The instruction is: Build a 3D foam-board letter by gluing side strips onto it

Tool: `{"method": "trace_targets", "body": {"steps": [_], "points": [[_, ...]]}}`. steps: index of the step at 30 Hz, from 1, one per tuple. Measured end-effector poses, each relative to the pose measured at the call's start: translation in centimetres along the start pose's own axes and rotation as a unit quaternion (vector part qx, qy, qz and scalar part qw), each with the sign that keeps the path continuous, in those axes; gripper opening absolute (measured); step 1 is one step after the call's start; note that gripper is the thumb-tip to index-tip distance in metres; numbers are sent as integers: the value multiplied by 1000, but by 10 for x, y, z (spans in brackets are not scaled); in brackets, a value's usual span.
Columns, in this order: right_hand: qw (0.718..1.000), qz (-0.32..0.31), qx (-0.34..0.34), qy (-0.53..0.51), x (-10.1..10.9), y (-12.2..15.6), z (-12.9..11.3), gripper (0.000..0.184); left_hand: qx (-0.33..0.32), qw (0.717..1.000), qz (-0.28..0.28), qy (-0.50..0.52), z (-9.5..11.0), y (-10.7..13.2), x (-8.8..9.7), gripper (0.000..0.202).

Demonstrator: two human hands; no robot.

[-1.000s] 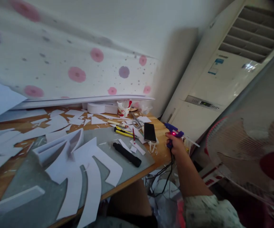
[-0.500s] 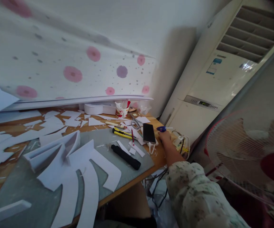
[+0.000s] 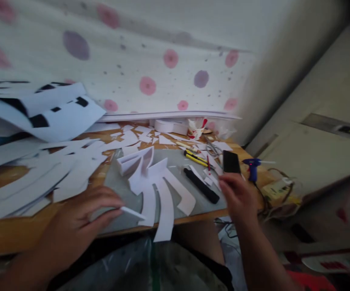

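My left hand (image 3: pixel 86 218) pinches one end of a thin white strip (image 3: pixel 134 212), which points right over the front of the grey cutting mat (image 3: pixel 111 178). A white cut-out piece with curved arms (image 3: pixel 147 186) lies on the mat beyond it, one arm hanging over the table edge. My right hand (image 3: pixel 238 196) is raised in front of a black phone (image 3: pixel 231 161), fingers loosely bent and nothing visible between them. To its right rests a blue glue gun (image 3: pixel 252 166) with a white stick at its back. A black cylindrical tool (image 3: pixel 201 186) lies left of that hand.
A yellow utility knife (image 3: pixel 196 158), a red pen (image 3: pixel 208 165) and scissors (image 3: pixel 213 146) lie toward the back. A paper cup (image 3: pixel 195 130) stands behind them. White scraps (image 3: pixel 129 137) and curved sheets (image 3: pixel 50 173) cover the left side. Cables (image 3: pixel 281 190) sit at the right edge.
My right hand has let go of the glue gun and come back left toward me. My left hand has come into view with the white strip. The view has swung left.
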State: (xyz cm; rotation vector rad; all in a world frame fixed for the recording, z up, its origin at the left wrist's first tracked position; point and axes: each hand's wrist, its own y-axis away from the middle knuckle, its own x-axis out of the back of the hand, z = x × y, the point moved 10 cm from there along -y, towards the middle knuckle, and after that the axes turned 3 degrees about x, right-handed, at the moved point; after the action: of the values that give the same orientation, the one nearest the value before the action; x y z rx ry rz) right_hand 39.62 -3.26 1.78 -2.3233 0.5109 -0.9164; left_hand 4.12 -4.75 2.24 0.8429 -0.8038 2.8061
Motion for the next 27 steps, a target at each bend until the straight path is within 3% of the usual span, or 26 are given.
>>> {"method": "trace_targets", "body": {"steps": [1, 3, 5, 7, 9, 11, 14, 16, 19, 23, 27], "points": [[989, -118, 67, -64, -35, 9, -40, 18, -28, 999, -24, -21, 12, -1, -6, 12], [940, -266, 152, -149, -79, 32, -108, 28, -83, 994, -59, -43, 35, -4, -20, 11], [909, -336, 193, -156, -105, 44, -151, 24, -87, 993, -69, -51, 46, -7, -27, 5], [895, -370, 211, -131, -124, 47, -170, 10, -65, 993, -72, -64, 46, -9, -29, 11], [896, -370, 214, -119, -137, 42, -174, 8, -38, 996, -44, -72, 36, -9, -22, 12], [918, -328, 188, -124, -145, 29, -166, 8, -6, 997, 31, -64, 19, -9, -2, 10], [957, -245, 94, -126, -158, 12, -137, 9, 79, 988, 123, -53, -26, -6, 20, 19], [970, -215, 52, -106, -170, 10, -122, 10, 126, 984, 106, -63, -57, -7, 15, 21], [977, -200, 56, -53, -188, 17, -113, 11, 139, 986, 47, -85, -84, -7, -4, 26], [975, -205, 80, -3, -204, 25, -109, 13, 112, 990, 3, -89, -93, -5, -22, 33], [975, -204, 91, -1, -206, 26, -109, 13, 89, 991, -41, -94, -92, -4, -32, 38]]}}
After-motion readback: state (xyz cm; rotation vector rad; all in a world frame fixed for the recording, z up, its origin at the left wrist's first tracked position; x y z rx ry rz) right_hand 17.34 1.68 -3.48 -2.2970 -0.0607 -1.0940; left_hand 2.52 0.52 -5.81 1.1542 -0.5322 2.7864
